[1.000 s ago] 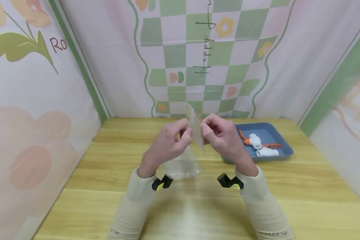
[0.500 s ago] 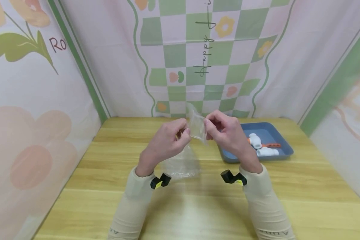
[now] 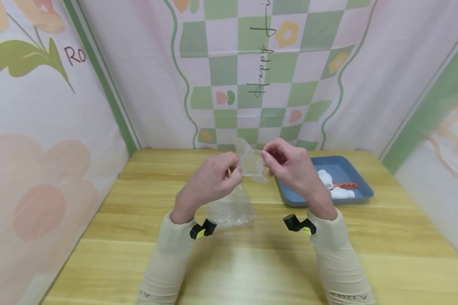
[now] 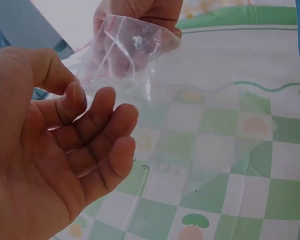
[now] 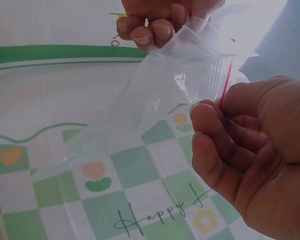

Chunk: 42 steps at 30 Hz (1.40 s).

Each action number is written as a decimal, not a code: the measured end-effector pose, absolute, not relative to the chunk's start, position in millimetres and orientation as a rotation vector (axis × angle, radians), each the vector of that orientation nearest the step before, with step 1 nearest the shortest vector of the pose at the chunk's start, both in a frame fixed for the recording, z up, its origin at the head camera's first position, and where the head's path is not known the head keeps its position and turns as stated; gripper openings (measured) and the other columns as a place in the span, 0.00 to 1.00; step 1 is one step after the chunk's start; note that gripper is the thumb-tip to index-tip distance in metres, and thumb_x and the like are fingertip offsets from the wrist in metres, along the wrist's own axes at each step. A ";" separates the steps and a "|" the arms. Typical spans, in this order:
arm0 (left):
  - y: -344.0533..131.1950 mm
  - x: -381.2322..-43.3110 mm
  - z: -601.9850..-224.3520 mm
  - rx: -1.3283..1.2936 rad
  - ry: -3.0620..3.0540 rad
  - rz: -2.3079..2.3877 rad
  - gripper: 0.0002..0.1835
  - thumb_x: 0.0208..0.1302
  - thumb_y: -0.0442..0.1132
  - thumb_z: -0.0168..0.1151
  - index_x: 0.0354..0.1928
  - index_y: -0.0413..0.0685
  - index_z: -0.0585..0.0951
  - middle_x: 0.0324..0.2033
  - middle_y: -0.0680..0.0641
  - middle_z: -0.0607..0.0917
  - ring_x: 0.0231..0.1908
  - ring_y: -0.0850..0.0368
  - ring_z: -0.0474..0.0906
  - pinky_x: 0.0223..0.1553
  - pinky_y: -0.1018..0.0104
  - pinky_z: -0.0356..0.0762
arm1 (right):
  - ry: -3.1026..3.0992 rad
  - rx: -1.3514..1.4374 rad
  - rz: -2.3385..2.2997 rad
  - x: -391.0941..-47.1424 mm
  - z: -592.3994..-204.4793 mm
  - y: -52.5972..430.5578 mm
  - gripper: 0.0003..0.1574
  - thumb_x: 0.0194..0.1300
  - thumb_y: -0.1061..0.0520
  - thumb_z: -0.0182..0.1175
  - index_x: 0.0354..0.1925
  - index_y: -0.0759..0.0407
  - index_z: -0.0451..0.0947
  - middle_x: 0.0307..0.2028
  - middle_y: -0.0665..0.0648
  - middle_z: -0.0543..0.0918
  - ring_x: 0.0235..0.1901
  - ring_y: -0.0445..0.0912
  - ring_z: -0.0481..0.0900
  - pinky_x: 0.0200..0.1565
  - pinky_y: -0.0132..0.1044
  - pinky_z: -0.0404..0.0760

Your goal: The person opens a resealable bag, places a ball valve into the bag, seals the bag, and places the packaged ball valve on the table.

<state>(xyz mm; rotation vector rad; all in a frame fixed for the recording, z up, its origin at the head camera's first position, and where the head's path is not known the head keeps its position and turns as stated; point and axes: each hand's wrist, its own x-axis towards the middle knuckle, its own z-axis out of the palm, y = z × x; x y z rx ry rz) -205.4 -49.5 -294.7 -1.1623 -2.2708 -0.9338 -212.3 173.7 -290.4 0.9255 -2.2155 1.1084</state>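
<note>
A clear zip bag is stretched between my two hands above the table. My left hand pinches one side of it between thumb and forefinger. With thumb and fingertips, my right hand pinches the opposite edge. In the right wrist view the bag shows a red line along its zip edge, right at the right thumb, and its mouth looks parted. The left wrist view shows the bag crumpled and see-through, in front of the right hand. On the table below the hands lies another clear plastic bag.
A blue tray stands to the right, partly behind the right hand. Inside it lie white pipe fittings and an orange handle. Printed cloth walls enclose the wooden table at the back and sides.
My right hand has moved slightly right and up, drawing its side of the bag away from my left hand. The bag has turned from edge-on to spread wider. The left hand barely moves.
</note>
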 end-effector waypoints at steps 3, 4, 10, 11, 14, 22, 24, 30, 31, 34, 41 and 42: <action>-49.8 -205.8 -295.3 -1.169 -2.305 -0.901 0.08 0.59 0.31 0.49 0.23 0.48 0.70 0.21 0.52 0.72 0.23 0.58 0.70 0.27 0.74 0.67 | -2.200 0.930 1.106 -212.8 -290.9 174.9 0.05 0.65 0.68 0.61 0.39 0.61 0.79 0.24 0.52 0.82 0.18 0.39 0.77 0.23 0.24 0.76; -50.0 -205.9 -295.3 -1.173 -2.312 -0.897 0.08 0.59 0.31 0.49 0.23 0.48 0.70 0.22 0.52 0.72 0.23 0.59 0.70 0.27 0.74 0.67 | -2.195 0.933 1.105 -213.1 -291.0 175.3 0.05 0.65 0.68 0.61 0.39 0.61 0.79 0.24 0.52 0.83 0.18 0.40 0.78 0.23 0.24 0.76; -52.7 -206.0 -294.9 -1.194 -2.334 -0.886 0.08 0.58 0.31 0.50 0.23 0.49 0.70 0.21 0.53 0.72 0.23 0.63 0.67 0.26 0.75 0.65 | -2.176 0.927 1.068 -215.5 -290.8 178.4 0.09 0.65 0.69 0.59 0.41 0.60 0.82 0.23 0.52 0.83 0.18 0.39 0.77 0.23 0.23 0.73; -53.3 -206.1 -294.7 -1.196 -2.339 -0.884 0.08 0.58 0.31 0.50 0.23 0.49 0.71 0.21 0.53 0.72 0.23 0.63 0.66 0.26 0.75 0.65 | -2.171 0.927 1.069 -215.8 -290.5 179.1 0.09 0.65 0.69 0.59 0.41 0.60 0.82 0.23 0.52 0.83 0.18 0.38 0.77 0.22 0.23 0.72; -55.1 -206.9 -294.2 -1.202 -2.362 -0.878 0.08 0.59 0.31 0.50 0.23 0.48 0.71 0.22 0.53 0.73 0.23 0.60 0.68 0.27 0.74 0.65 | -2.163 0.928 1.081 -217.0 -290.8 182.2 0.10 0.65 0.69 0.59 0.42 0.60 0.82 0.24 0.53 0.83 0.18 0.34 0.74 0.21 0.23 0.70; -63.7 -207.8 -291.0 -1.185 -2.422 -0.840 0.08 0.58 0.31 0.49 0.22 0.47 0.70 0.23 0.51 0.72 0.28 0.57 0.67 0.34 0.68 0.66 | -2.142 0.906 1.135 -219.6 -290.4 190.1 0.11 0.65 0.70 0.58 0.42 0.60 0.83 0.25 0.55 0.84 0.19 0.38 0.74 0.22 0.23 0.70; -66.0 -207.6 -290.7 -1.188 -2.430 -0.829 0.07 0.57 0.31 0.50 0.23 0.47 0.70 0.25 0.51 0.72 0.30 0.56 0.67 0.35 0.67 0.67 | -2.143 0.905 1.121 -220.2 -290.8 190.5 0.11 0.64 0.70 0.58 0.42 0.60 0.83 0.25 0.55 0.84 0.19 0.38 0.74 0.22 0.22 0.70; -71.2 -206.4 -289.6 -1.199 -2.369 -0.819 0.08 0.57 0.31 0.52 0.22 0.48 0.72 0.41 0.44 0.78 0.48 0.49 0.71 0.50 0.58 0.69 | -2.114 0.912 1.184 -219.6 -290.2 190.0 0.12 0.64 0.71 0.57 0.41 0.60 0.84 0.24 0.55 0.82 0.19 0.37 0.71 0.21 0.24 0.68; -71.4 -206.7 -289.4 -1.197 -2.349 -0.821 0.08 0.57 0.31 0.52 0.22 0.48 0.73 0.45 0.42 0.78 0.52 0.47 0.71 0.52 0.56 0.68 | -2.106 0.917 1.223 -219.2 -290.0 189.8 0.12 0.64 0.71 0.57 0.41 0.61 0.83 0.23 0.55 0.82 0.18 0.37 0.72 0.20 0.24 0.67; -71.1 -207.6 -288.7 -1.180 -2.315 -0.836 0.08 0.60 0.33 0.55 0.23 0.48 0.75 0.54 0.38 0.77 0.59 0.43 0.69 0.55 0.53 0.69 | -2.081 0.920 1.332 -218.4 -289.9 188.7 0.12 0.64 0.71 0.56 0.41 0.62 0.82 0.21 0.56 0.80 0.17 0.40 0.73 0.16 0.27 0.67; -68.5 -208.8 -289.2 -1.154 -2.332 -0.873 0.06 0.67 0.41 0.61 0.35 0.47 0.78 0.57 0.40 0.76 0.61 0.46 0.70 0.61 0.53 0.70 | -2.005 0.889 1.431 -220.5 -291.2 186.6 0.10 0.64 0.71 0.55 0.41 0.67 0.81 0.20 0.54 0.79 0.16 0.41 0.77 0.17 0.29 0.73; -67.6 -209.4 -289.8 -1.159 -2.332 -0.884 0.08 0.66 0.43 0.63 0.39 0.46 0.78 0.58 0.40 0.76 0.61 0.47 0.70 0.62 0.54 0.69 | -1.993 0.886 1.439 -220.9 -291.3 186.6 0.10 0.64 0.72 0.55 0.41 0.68 0.81 0.20 0.55 0.79 0.16 0.41 0.77 0.18 0.29 0.74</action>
